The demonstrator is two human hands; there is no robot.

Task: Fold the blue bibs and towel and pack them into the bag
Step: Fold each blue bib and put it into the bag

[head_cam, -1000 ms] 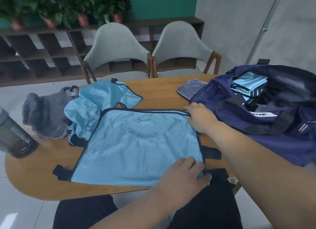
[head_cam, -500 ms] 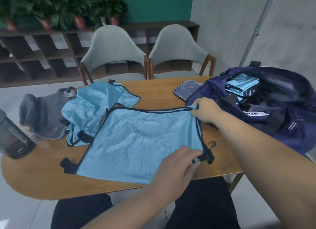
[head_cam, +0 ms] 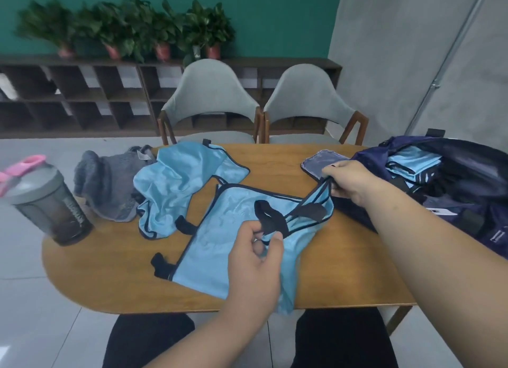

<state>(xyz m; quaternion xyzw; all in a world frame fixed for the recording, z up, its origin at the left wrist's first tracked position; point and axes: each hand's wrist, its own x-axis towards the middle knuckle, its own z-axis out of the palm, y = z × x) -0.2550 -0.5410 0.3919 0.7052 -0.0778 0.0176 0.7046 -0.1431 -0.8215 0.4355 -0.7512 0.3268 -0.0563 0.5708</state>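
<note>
A light blue bib (head_cam: 220, 244) with dark trim lies on the wooden table (head_cam: 110, 279) in front of me. My left hand (head_cam: 255, 260) pinches its near right corner by a black strap and holds it up off the table. My right hand (head_cam: 346, 180) pinches the far right corner, also raised. A second blue bib (head_cam: 176, 186) lies crumpled behind it. A grey towel (head_cam: 107, 186) is bunched at the far left. The open navy bag (head_cam: 467, 200) sits at the right with folded blue bibs (head_cam: 412, 164) inside.
A dark shaker bottle (head_cam: 52, 208) with a pink loop stands at the table's left edge. A grey mesh pouch (head_cam: 319, 164) lies by the bag. Two grey chairs (head_cam: 211, 106) stand behind the table, with shelves and potted plants beyond.
Both hands have lifted the bib's right edge off the table and carried it leftward over the bib. The view has tilted upward.
</note>
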